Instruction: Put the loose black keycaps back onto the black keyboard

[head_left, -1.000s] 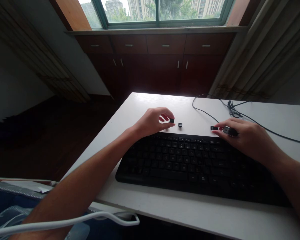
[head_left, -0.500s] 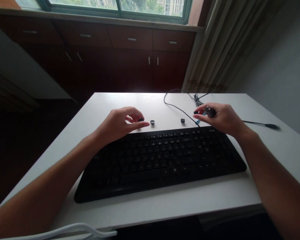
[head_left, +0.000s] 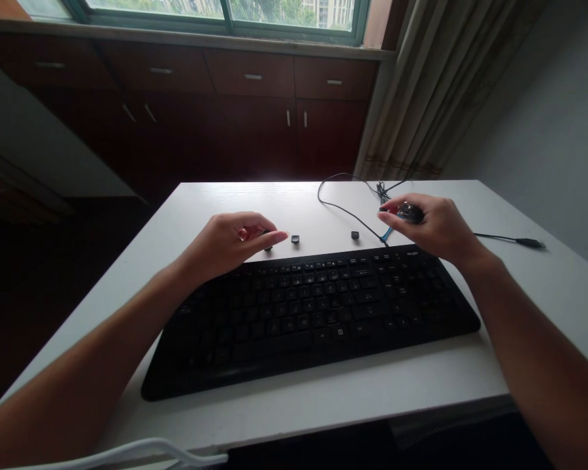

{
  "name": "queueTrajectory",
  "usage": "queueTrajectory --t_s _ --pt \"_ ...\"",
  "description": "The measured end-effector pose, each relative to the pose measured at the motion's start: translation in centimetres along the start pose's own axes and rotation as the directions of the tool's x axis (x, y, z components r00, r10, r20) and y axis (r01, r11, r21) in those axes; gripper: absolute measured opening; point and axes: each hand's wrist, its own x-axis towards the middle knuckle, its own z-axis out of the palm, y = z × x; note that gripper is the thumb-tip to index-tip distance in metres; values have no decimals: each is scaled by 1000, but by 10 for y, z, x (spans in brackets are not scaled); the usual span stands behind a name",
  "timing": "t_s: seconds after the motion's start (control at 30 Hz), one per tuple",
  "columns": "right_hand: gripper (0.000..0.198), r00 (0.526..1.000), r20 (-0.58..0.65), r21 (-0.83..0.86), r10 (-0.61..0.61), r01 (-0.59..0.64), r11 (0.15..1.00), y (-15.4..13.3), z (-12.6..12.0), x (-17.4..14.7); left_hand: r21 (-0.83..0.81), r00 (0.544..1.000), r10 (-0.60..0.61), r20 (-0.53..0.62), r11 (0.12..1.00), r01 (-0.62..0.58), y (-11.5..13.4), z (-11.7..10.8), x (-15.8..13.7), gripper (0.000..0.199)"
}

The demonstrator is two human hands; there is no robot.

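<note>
My left hand [head_left: 225,241] is just beyond the back edge of the black keyboard [head_left: 294,313]. Its thumb and fingers are closed round a small black keycap [head_left: 268,249], partly hidden behind the thumb. Beside its fingertips a second keycap [head_left: 295,239] lies on the white table. A third keycap [head_left: 355,235] lies farther right. Over the keyboard's far right corner, my right hand [head_left: 434,225] pinches a small dark keycap [head_left: 383,209] between thumb and forefinger. A dark roundish thing with a shiny part [head_left: 411,212] is also tucked in this hand; its kind is unclear.
A thin black cable [head_left: 343,208] loops behind the keyboard to a tied bundle [head_left: 383,190]. Its black plug [head_left: 530,243] lies at the right of the white table [head_left: 215,202]. A white curved object [head_left: 147,445] shows at the lower left.
The keycap at my left hand sits lower and is more covered by the thumb. My right hand has tilted slightly, hiding more of its keycap. The whole view has shifted a little.
</note>
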Motion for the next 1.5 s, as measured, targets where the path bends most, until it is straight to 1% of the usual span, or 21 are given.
queueTrajectory --t_s 0.07,0.13,0.23,0.33,0.5,0.6,0.7,0.83,0.97,1.03,1.13,1.23,1.33,1.4,1.5 --pt "30 998 -57 -13 11 -12 1000 2 0 0 -40 999 -42 32 998 43 1 -1 0 38" --pt "30 998 -63 -33 19 -21 999 4 1 0 -120 996 -59 62 991 66 3 -2 0 38" --pt "31 999 -28 -48 19 -20 999 6 3 0 -224 995 -76 69 971 90 4 -2 1 39" --pt "33 1000 -6 -36 -1 1 999 4 5 -1 -261 994 -99 46 959 108 2 -1 2 41" --pt "27 996 83 -43 -18 22 999 -1 12 -3 -303 998 -51 45 951 62 0 1 1 41" --pt "26 992 125 -62 -24 32 998 -1 19 -5 -287 999 -9 36 958 19 2 2 0 38" --pt "26 988 145 -78 -58 70 994 -1 21 -6 -236 1000 26 15 971 -22 4 2 -1 32" --pt "27 984 162 -81 -75 88 993 -1 22 -6 -199 999 32 -9 979 -33 4 1 -2 32" --pt "31 988 140 -112 -67 83 990 6 25 -8 -163 999 9 -53 987 -18 -4 0 0 35" --pt "33 986 124 -134 -111 128 983 13 28 -9 -167 996 28 -80 985 -41 -9 0 2 34" --pt "35 985 104 -191 -136 154 969 24 32 -10 -185 995 41 -95 981 -58 -13 2 3 35" --pt "37 985 126 -216 -121 146 965 33 33 -10 -191 995 54 -81 979 -69 -12 4 3 34" --pt "41 987 153 -219 -53 86 972 35 33 -11 -202 992 64 -106 976 -85 -8 5 2 31" --pt "44 987 157 -214 -25 58 975 31 33 -11 -207 989 81 -122 973 -105 -6 5 1 30" --pt "42 989 139 -195 -49 76 978 20 32 -11 -212 988 102 -113 969 -124 -4 4 0 32"
